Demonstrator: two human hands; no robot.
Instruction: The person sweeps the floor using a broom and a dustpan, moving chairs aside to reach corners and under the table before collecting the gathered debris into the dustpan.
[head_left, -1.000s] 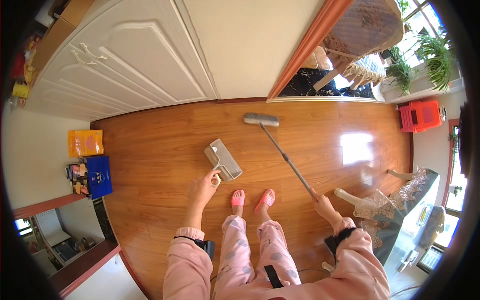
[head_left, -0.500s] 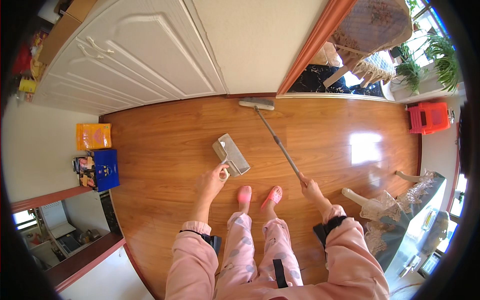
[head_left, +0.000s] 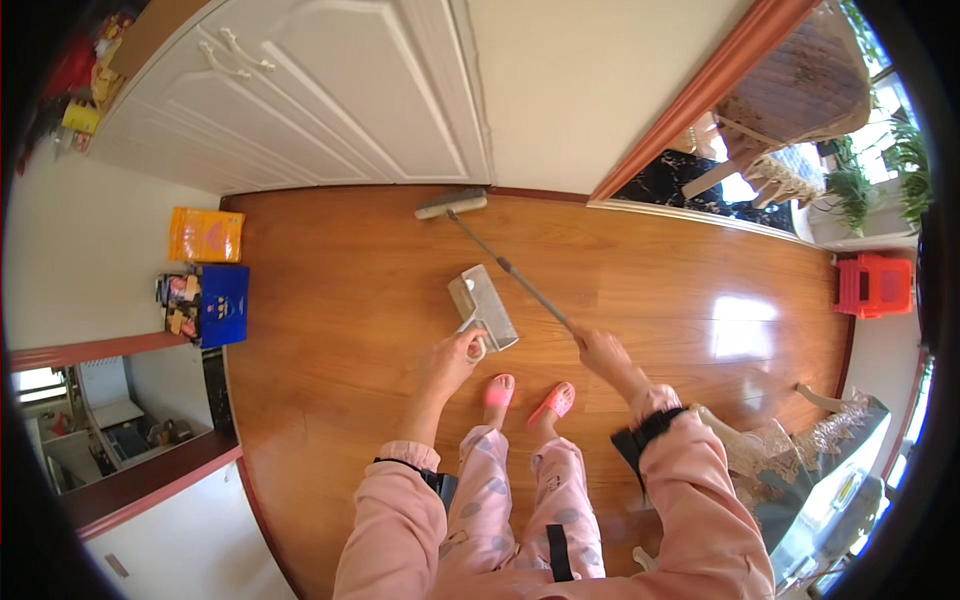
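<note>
At the floor's [head_left: 350,300] far edge, a cabinet [head_left: 370,90] stood beyond the broom [head_left: 505,265]; blue box [head_left: 225,305] at left edge. Left hand [head_left: 453,360] gripped dustpan [head_left: 489,306]; right hand [head_left: 604,358] gripped broom.

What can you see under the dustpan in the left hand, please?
Brown wooden floor shows around the dustpan. The part directly beneath is covered, so anything lying there cannot be seen.

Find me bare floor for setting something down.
Bare floor lies between the blue box and the dustpan, and between the broom and the red stools. It's crowded ahead of the pink slippers, where the left hand holds the dustpan and the right hand the broom.
</note>
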